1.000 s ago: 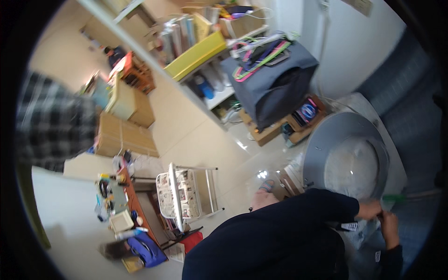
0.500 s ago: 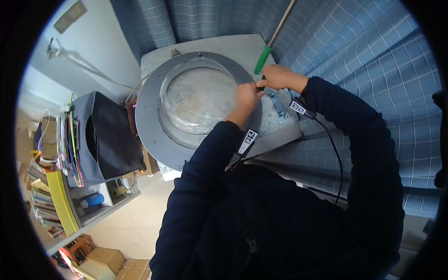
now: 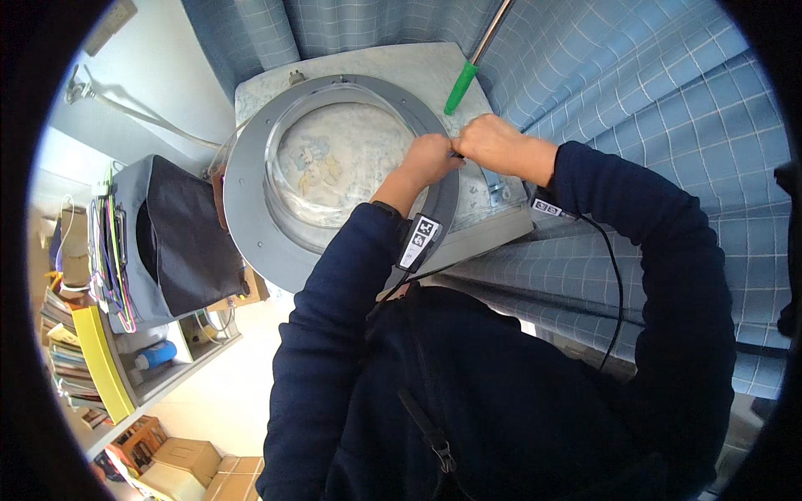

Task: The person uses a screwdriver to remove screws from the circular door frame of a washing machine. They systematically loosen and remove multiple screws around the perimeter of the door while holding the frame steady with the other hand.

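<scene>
the left hand and right hand meet, fingers curled closed on a small dark piece, mostly hidden between them, at the right edge of a grey ring over a pale patterned cover; a green handle is near.

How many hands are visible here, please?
2: the left hand over the right side of the ring, and the right hand close beside the left. No others show.
</scene>
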Tool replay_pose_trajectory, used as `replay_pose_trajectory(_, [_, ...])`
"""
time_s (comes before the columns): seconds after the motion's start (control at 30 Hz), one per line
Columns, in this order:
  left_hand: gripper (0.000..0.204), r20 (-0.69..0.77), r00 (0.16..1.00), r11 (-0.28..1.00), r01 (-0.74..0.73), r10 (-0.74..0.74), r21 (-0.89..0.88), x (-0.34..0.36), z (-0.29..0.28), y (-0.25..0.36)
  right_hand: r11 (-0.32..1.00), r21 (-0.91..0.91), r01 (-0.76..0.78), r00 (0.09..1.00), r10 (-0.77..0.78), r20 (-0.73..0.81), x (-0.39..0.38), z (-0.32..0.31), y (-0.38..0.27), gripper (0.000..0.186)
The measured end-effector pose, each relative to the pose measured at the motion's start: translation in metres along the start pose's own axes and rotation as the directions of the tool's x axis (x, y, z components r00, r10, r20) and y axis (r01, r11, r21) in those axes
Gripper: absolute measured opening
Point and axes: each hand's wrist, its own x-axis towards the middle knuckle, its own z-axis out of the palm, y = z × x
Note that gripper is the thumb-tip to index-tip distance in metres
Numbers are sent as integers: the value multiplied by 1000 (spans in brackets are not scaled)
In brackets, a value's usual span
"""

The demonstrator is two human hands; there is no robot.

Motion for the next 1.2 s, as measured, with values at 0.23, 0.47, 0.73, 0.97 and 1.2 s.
replay_pose_trajectory(0.23, [26, -201, 976, 989, 111, -89, 102, -8, 14, 14, 975, 134, -175, 984, 171, 41, -6, -16, 3, 24])
replay_pose_trajectory(0.47, [27, -254, 967, 983, 68, -24, 169, -6, 12, 17, 814, 294, -501, 843, 383, 377, 12, -35, 4, 39])
replay_pose_trajectory(0.73, [28, -35, 990, 991, 136, -137, -21, -3, -1, 3, 986, 167, 17, 990, 7, -142, 0, -2, 4, 15])
replay_pose_trajectory(0.97, [27, -209, 978, 982, 25, 15, 187, -7, 2, 15, 969, 158, -191, 975, 168, 147, 4, -28, 2, 20])
replay_pose_trajectory(1.2, [25, -74, 997, 980, 45, -32, 192, -1, 0, 12, 912, 187, -364, 893, 285, 349, 11, -27, 0, 23])
